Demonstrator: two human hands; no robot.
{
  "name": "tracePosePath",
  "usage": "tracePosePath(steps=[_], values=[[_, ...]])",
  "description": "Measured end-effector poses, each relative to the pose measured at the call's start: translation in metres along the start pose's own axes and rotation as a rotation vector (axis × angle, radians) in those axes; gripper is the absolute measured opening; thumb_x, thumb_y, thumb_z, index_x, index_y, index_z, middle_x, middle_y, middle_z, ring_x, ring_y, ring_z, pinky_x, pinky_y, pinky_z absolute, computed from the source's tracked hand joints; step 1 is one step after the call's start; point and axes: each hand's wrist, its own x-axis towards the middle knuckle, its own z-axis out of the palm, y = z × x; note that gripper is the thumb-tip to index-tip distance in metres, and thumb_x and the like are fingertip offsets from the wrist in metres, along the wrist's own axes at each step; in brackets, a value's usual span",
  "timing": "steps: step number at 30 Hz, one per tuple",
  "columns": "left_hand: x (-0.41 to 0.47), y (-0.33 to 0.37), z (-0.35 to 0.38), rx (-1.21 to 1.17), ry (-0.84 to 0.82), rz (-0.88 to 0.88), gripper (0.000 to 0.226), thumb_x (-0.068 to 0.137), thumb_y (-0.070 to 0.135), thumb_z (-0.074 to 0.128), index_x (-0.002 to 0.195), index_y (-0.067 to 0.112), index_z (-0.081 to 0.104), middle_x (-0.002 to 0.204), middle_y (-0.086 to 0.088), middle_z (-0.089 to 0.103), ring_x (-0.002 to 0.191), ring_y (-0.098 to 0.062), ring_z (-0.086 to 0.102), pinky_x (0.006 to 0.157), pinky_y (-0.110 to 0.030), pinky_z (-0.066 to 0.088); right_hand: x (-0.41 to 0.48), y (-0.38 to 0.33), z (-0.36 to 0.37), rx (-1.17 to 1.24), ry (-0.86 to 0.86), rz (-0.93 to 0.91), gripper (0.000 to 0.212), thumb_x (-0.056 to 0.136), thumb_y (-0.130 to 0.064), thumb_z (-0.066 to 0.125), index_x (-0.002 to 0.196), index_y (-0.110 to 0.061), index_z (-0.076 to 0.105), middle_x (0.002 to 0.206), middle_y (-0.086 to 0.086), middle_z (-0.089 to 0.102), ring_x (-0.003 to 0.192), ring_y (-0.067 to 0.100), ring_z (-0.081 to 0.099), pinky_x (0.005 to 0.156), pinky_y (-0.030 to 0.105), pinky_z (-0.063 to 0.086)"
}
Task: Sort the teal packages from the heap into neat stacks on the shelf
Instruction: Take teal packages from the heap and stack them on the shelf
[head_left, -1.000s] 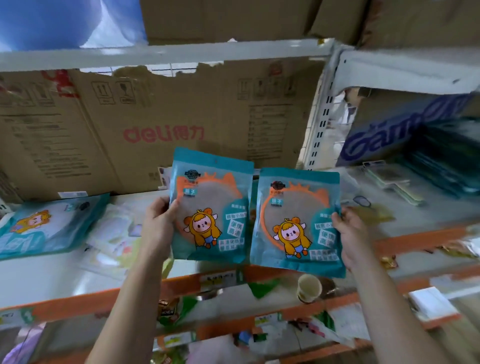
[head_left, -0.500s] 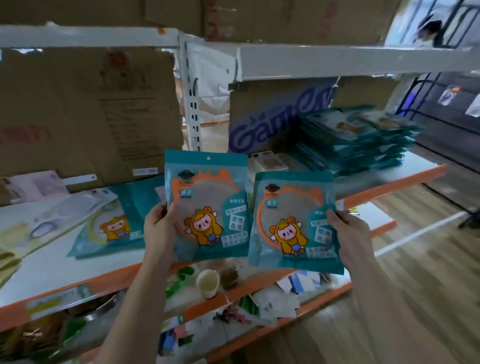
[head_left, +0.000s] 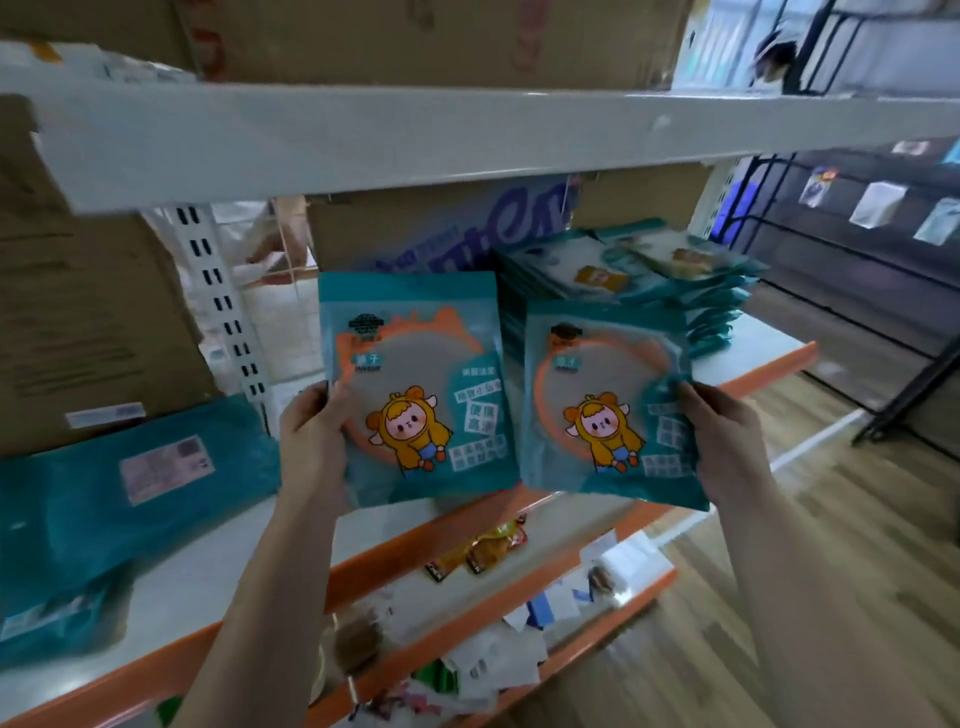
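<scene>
Before the shelf, in the head view, what is being held, and how?

— Two flat teal plastic packages with a cartoon child printed on the front are held up side by side, faces to the camera. The left-hand teal package (head_left: 415, 384) is gripped at its left edge by the left hand (head_left: 311, 441), thumb over the front. The right-hand teal package (head_left: 608, 400) is pinched at its right edge by the right hand (head_left: 727, 441). Whether their inner edges touch or overlap cannot be told.

Where are they meant to go?

— A tall stack of like teal packages (head_left: 649, 280) is seen just behind them on the white shelf board with the orange front edge (head_left: 753, 358), beside a brown cardboard box with blue lettering (head_left: 467, 223). It is judged that both are to be laid there.

What could go wrong?

— The upper layers of the stack are fanned out to the right, so a package set down off-centre could be expected to slide off or drag others with it. Each package is held by one edge only, and smooth film could be lost from so small a grip.

What is hidden or unclear?

— The fingers behind both packages are covered. The near side and base of the stack are masked by the held pair. Face-down teal packs (head_left: 130, 493) at the left are blurred and cut off by the frame, and the small print cannot be read.
</scene>
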Motion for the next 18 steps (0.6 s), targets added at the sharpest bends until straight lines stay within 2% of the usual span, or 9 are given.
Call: tracePosePath(steps=[3, 8, 11, 14, 16, 18], values=[[0.014, 0.002, 0.037, -0.033, 0.008, -0.023, 0.021, 0.096, 0.01, 0.055, 0.076, 0.014, 0.057, 0.056, 0.011, 0.065, 0.054, -0.009, 0.062, 0.05, -0.024, 0.05, 0.037, -0.012, -0.011, -0.012, 0.003, -0.002, 0.024, 0.089, -0.028, 0.067, 0.108, -0.014, 0.07, 0.079, -0.001, 0.074, 0.067, 0.013, 0.069, 0.067, 0.033, 0.054], [0.029, 0.003, 0.086, -0.065, 0.013, -0.066, 0.026, 0.096, 0.005, 0.054, 0.073, 0.017, 0.058, 0.056, 0.012, 0.067, 0.051, -0.005, 0.064, 0.052, -0.025, 0.053, 0.088, -0.03, -0.025, 0.082, -0.01, 0.024, 0.017, 0.088, -0.025, 0.068, 0.101, -0.014, 0.069, 0.083, 0.002, 0.073, 0.068, 0.012, 0.069, 0.059, 0.026, 0.055], [0.031, -0.001, 0.109, -0.075, 0.022, -0.084, 0.034, 0.095, 0.004, 0.055, 0.067, 0.02, 0.064, 0.059, 0.013, 0.068, 0.057, -0.007, 0.065, 0.064, -0.033, 0.054, 0.118, -0.037, -0.036, 0.104, -0.022, 0.015, 0.01, 0.09, -0.021, 0.066, 0.096, -0.013, 0.069, 0.072, -0.003, 0.073, 0.063, 0.01, 0.069, 0.055, 0.021, 0.054], [0.035, -0.006, 0.13, -0.074, 0.078, -0.079, 0.029, 0.093, 0.004, 0.057, 0.07, 0.02, 0.063, 0.056, 0.014, 0.066, 0.067, -0.012, 0.062, 0.063, -0.03, 0.052, 0.155, -0.045, -0.047, 0.101, -0.039, 0.01, 0.009, 0.088, -0.022, 0.069, 0.094, -0.015, 0.069, 0.074, -0.002, 0.074, 0.065, 0.012, 0.07, 0.055, 0.023, 0.055], [0.035, -0.009, 0.146, -0.069, 0.084, -0.062, 0.024, 0.094, 0.005, 0.056, 0.072, 0.017, 0.06, 0.059, 0.011, 0.067, 0.065, -0.013, 0.061, 0.058, -0.027, 0.053, 0.183, -0.052, -0.054, 0.091, -0.062, 0.014, 0.016, 0.086, -0.025, 0.071, 0.097, -0.015, 0.069, 0.082, 0.002, 0.074, 0.068, 0.015, 0.071, 0.059, 0.027, 0.057], [0.032, -0.013, 0.162, -0.088, 0.108, -0.059, 0.022, 0.094, 0.006, 0.055, 0.075, 0.015, 0.06, 0.061, 0.009, 0.068, 0.06, -0.011, 0.064, 0.053, -0.023, 0.054, 0.21, -0.061, -0.061, 0.068, -0.117, 0.009, 0.037, 0.078, -0.033, 0.076, 0.106, -0.01, 0.069, 0.092, 0.007, 0.073, 0.076, 0.02, 0.072, 0.067, 0.034, 0.059]])
